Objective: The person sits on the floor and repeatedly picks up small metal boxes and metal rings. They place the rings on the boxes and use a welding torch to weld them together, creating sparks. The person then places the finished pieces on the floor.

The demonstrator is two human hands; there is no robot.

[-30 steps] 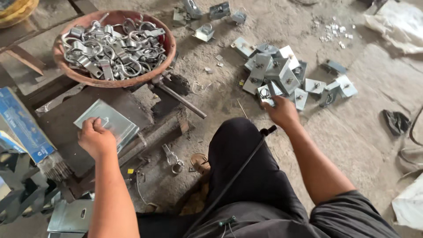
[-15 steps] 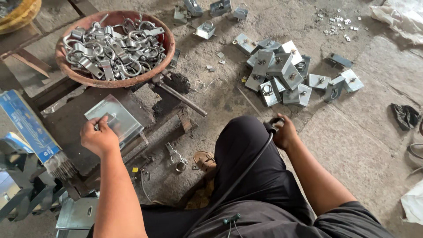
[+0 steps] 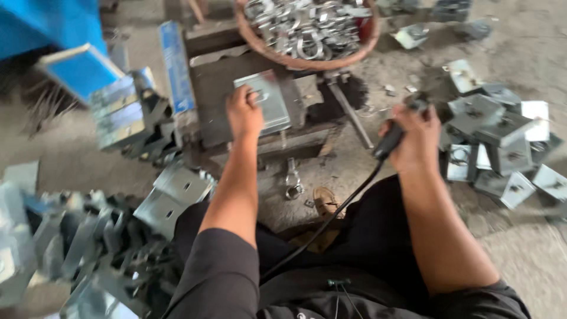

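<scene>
The left hand (image 3: 244, 113) is pressing its fingers flat on the plate (image 3: 267, 100). The right hand (image 3: 415, 140) is gripping the tool (image 3: 394, 131) tight; holding the plate steady should help.

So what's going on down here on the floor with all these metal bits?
A person sits on the ground among metal parts. Their left hand presses on a flat grey metal plate lying on a dark work block. Their right hand grips a black handle with a cable running back toward their lap. A round basin full of shiny metal clamps sits just beyond the block, and a heap of square metal brackets lies on the floor at their right.
</scene>
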